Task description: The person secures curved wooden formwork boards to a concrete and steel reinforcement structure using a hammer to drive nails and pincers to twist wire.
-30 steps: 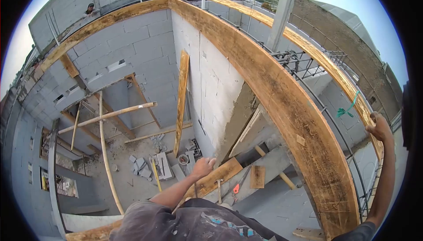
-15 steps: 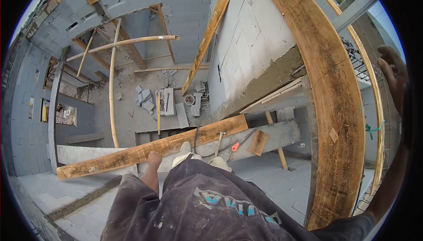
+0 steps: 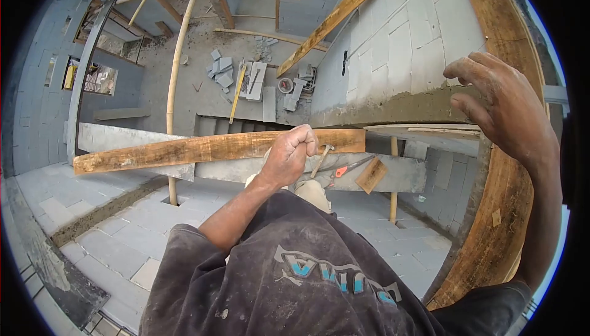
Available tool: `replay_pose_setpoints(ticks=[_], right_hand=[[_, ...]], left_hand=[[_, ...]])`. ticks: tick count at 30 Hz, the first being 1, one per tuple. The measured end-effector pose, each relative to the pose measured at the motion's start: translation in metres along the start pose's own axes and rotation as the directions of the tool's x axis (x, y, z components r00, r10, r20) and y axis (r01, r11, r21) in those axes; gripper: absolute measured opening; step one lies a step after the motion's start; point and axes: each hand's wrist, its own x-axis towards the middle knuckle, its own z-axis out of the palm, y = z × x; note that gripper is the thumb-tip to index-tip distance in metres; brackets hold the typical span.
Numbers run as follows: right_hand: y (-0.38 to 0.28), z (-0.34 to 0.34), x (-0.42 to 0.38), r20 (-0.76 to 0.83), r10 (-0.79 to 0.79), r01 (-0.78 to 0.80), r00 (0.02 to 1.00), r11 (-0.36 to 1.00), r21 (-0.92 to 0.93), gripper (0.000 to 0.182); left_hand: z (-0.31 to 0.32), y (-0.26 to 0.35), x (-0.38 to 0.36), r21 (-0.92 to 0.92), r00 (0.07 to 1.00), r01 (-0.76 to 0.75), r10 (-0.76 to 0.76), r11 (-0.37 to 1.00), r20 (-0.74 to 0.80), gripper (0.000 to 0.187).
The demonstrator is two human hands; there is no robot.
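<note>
My left hand (image 3: 290, 155) is closed in a fist in front of my chest, above the long wooden plank (image 3: 221, 148). Whatever it may hold is hidden by the fingers. A hammer (image 3: 319, 163) lies just right of that fist, by my feet. Beyond it are a saw with an orange handle (image 3: 341, 171) and a short piece of wood (image 3: 371, 175). My right hand (image 3: 507, 109) is raised at the right with thumb and fingers apart, nothing in it. It is nearest to the thick curved-looking timber board (image 3: 501, 207) and the block wall (image 3: 409, 47).
I stand on a narrow grey platform (image 3: 399, 174) high above a floor. Below lie broken blocks (image 3: 222, 70), a yellow level (image 3: 236, 96) and a bucket (image 3: 285, 85). A bamboo pole (image 3: 174, 84) rises at the left; a slanted board (image 3: 338, 19) leans against the wall.
My left hand has come up from beside the plank to in front of my chest and closed. My right hand has swung inward from the far right edge. The view has shifted.
</note>
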Motion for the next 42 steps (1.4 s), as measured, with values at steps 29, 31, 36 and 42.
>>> replay_pose_setpoints(ticks=[29, 31, 36, 42], right_hand=[[-0.036, 0.196, 0.055, 0.114, 0.128, -0.171, 0.985, 0.793, 0.585, 0.037], [-0.048, 0.241, 0.036, 0.150, 0.205, -0.254, 0.967, 0.742, 0.621, 0.037], [-0.100, 0.363, -0.032, 0.580, 0.159, -0.572, 0.799, 0.498, 0.651, 0.038], [-0.140, 0.407, -0.098, 0.725, 0.098, -0.695, 0.681, 0.395, 0.600, 0.037]], left_hand=[[0.057, 0.164, -0.016, -0.342, 0.943, -0.190, 0.268, 0.920, 0.196, 0.034], [0.059, 0.162, -0.011, -0.378, 0.937, -0.198, 0.288, 0.904, 0.197, 0.027], [0.056, 0.172, 0.007, -0.409, 0.913, -0.203, 0.323, 0.890, 0.250, 0.040], [0.064, 0.155, 0.017, -0.343, 0.883, 0.077, 0.096, 0.936, 0.460, 0.034]])
